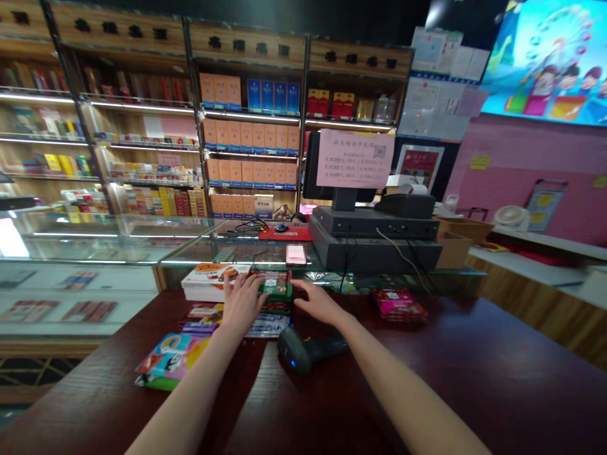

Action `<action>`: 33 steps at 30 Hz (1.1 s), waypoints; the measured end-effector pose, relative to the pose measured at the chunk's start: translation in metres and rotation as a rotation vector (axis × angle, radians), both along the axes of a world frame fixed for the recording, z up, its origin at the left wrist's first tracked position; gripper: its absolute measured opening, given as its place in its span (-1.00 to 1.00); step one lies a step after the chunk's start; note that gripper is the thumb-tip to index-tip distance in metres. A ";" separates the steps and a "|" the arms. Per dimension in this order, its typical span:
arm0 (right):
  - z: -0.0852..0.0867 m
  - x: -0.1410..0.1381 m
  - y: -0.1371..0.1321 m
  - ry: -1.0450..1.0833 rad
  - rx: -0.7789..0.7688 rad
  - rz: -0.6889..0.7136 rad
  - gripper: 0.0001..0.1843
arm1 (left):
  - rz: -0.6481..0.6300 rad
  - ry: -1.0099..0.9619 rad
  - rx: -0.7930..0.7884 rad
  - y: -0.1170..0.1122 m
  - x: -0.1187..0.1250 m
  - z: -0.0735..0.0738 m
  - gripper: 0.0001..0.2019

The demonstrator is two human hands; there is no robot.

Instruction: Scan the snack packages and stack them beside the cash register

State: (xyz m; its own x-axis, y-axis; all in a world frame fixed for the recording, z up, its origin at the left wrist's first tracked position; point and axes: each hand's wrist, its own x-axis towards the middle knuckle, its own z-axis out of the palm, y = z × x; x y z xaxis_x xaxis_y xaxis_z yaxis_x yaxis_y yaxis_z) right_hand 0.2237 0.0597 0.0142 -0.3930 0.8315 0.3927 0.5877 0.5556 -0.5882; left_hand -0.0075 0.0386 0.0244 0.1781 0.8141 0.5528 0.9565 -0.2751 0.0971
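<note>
A small stack of red and green packets point(277, 287) lies on the dark wooden counter point(474, 379). My left hand point(243, 302) rests flat on the stack's left side with its fingers spread. My right hand point(318, 302) lies open just right of the stack, its fingers touching the edge. Under the stack is a flat blue and white packet point(268, 325). A black barcode scanner point(303, 351) lies on the counter beneath my right forearm.
A white box with an orange picture point(208, 281) and colourful packets point(173, 357) sit to the left. Pink packets point(398, 303) lie to the right. A till with a screen point(374, 237) stands behind on a glass display case point(118, 243). Shelves of cartons fill the back wall.
</note>
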 end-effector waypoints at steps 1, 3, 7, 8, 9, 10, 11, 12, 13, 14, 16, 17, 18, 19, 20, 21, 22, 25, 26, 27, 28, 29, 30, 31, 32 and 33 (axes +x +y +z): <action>0.000 -0.002 0.000 -0.010 -0.002 -0.002 -0.38 | 0.006 -0.003 0.006 -0.001 -0.001 -0.002 -0.64; -0.001 -0.006 0.002 -0.024 -0.002 -0.006 -0.38 | 0.016 -0.017 0.017 -0.002 -0.001 -0.008 -0.63; -0.006 -0.010 0.005 -0.043 0.029 -0.026 -0.39 | 0.020 -0.055 0.052 -0.001 0.000 -0.020 -0.63; -0.008 -0.010 0.005 -0.051 0.036 -0.030 -0.38 | 0.024 -0.065 0.057 -0.001 0.001 -0.022 -0.62; -0.010 -0.010 0.006 -0.059 0.042 -0.031 -0.37 | 0.026 -0.072 0.060 -0.001 0.001 -0.023 -0.62; -0.012 -0.010 0.006 -0.064 0.047 -0.030 -0.35 | 0.026 -0.075 0.062 -0.001 0.001 -0.025 -0.62; -0.014 -0.009 0.007 -0.067 0.050 -0.028 -0.34 | 0.022 -0.070 0.064 -0.001 0.001 -0.025 -0.62; -0.017 -0.009 0.007 -0.065 0.052 -0.025 -0.32 | 0.017 -0.060 0.068 -0.002 0.001 -0.026 -0.61; -0.019 -0.008 0.007 -0.061 0.051 -0.024 -0.31 | 0.011 -0.047 0.073 -0.003 0.002 -0.026 -0.61; -0.020 -0.007 0.007 -0.056 0.049 -0.025 -0.30 | 0.007 -0.035 0.079 -0.004 0.002 -0.026 -0.60; -0.023 -0.005 0.006 -0.037 0.045 -0.032 -0.29 | 0.015 -0.018 0.088 -0.007 0.004 -0.025 -0.59; -0.024 -0.005 0.005 -0.024 0.042 -0.036 -0.29 | 0.024 -0.010 0.090 -0.009 0.005 -0.025 -0.58; -0.024 -0.003 0.003 -0.011 0.040 -0.037 -0.29 | 0.035 -0.002 0.089 -0.010 0.006 -0.025 -0.58; -0.024 -0.002 0.001 0.002 0.037 -0.037 -0.29 | 0.045 0.009 0.086 -0.012 0.008 -0.026 -0.58; -0.024 0.000 0.000 0.015 0.033 -0.034 -0.29 | 0.054 0.021 0.082 -0.014 0.009 -0.026 -0.58; -0.024 0.001 -0.002 0.028 0.031 -0.031 -0.30 | 0.060 0.033 0.076 -0.015 0.010 -0.026 -0.58; -0.024 0.004 -0.005 0.041 0.030 -0.028 -0.30 | 0.063 0.044 0.068 -0.016 0.011 -0.026 -0.58; -0.024 0.011 -0.011 0.085 0.029 -0.037 -0.33 | 0.051 0.072 0.036 -0.017 0.013 -0.027 -0.57; -0.025 0.013 -0.013 0.098 0.026 -0.046 -0.35 | 0.045 0.079 0.022 -0.017 0.013 -0.027 -0.56; -0.026 0.015 -0.015 0.109 0.023 -0.057 -0.37 | 0.041 0.083 0.008 -0.017 0.014 -0.028 -0.55; -0.027 0.017 -0.016 0.120 0.019 -0.068 -0.39 | 0.040 0.084 -0.004 -0.017 0.015 -0.028 -0.55; -0.028 0.019 -0.018 0.132 0.017 -0.080 -0.42 | 0.041 0.083 -0.013 -0.016 0.016 -0.030 -0.54; -0.030 0.020 -0.019 0.146 0.015 -0.091 -0.44 | 0.044 0.081 -0.019 -0.016 0.016 -0.031 -0.54; -0.032 0.020 -0.021 0.162 0.014 -0.103 -0.45 | 0.046 0.078 -0.024 -0.016 0.017 -0.032 -0.55; -0.033 0.020 -0.022 0.179 0.013 -0.117 -0.46 | 0.045 0.075 -0.029 -0.016 0.018 -0.033 -0.54; -0.035 0.020 -0.023 0.197 0.011 -0.131 -0.46 | 0.043 0.071 -0.035 -0.015 0.018 -0.035 -0.54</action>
